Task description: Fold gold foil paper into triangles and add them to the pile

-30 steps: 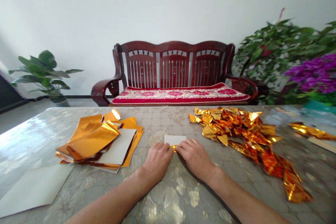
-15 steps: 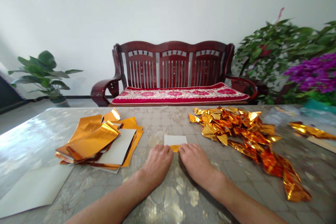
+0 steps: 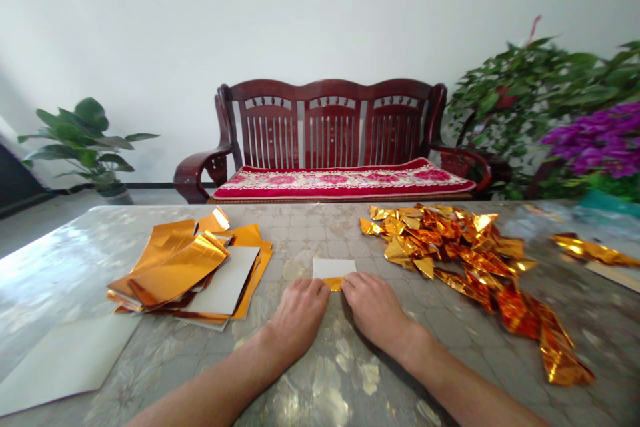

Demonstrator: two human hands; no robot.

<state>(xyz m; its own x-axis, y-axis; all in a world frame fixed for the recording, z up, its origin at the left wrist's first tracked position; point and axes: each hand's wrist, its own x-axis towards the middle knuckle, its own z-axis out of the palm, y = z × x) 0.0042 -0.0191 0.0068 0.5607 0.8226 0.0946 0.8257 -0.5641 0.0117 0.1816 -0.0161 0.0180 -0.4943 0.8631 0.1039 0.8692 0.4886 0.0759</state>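
A small sheet of foil paper (image 3: 334, 268) lies on the table in front of me, white side up, with its near edge folded over to show a gold strip. My left hand (image 3: 303, 310) grips the left end of that strip, its fingers curled and pressed together. At the right end, my right hand (image 3: 373, 300) pinches the same fold with closed fingers. Both thumbs are mostly hidden. To the left lies a loose stack of gold foil sheets (image 3: 185, 260), some with the white side up. A heap of folded gold foil pieces (image 3: 450, 247) spreads out on the right.
The patterned table (image 3: 300, 387) carries a large pale sheet (image 3: 65, 357) at the near left. Clear plastic and a teal item (image 3: 607, 203) lie at the far right. Beyond the table stand a wooden bench (image 3: 330, 123), a potted plant (image 3: 90, 140) and purple flowers (image 3: 600, 140).
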